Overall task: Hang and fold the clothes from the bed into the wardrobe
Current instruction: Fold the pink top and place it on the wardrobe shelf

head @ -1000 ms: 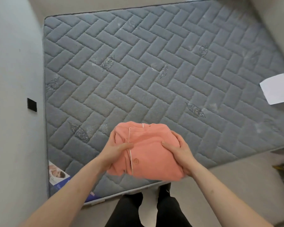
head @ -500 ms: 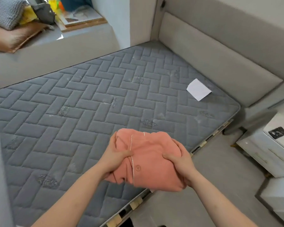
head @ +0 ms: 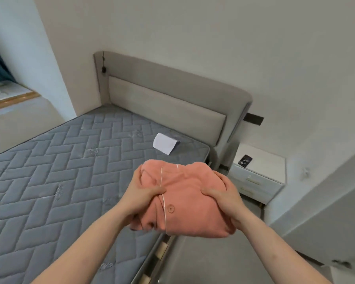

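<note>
The folded coral garment (head: 190, 198), held at lower centre of the frame above the bed (head: 49, 181) edge, is gripped by curled fingers of the left hand (head: 140, 198) and right hand (head: 225, 198), and should be carried level so the fold is kept.

Both bare forearms reach forward, left hand (head: 140, 198) and right hand (head: 223, 196) gripping opposite sides of the folded coral garment (head: 184, 199), thumbs on top, fingers curled beneath.
</note>
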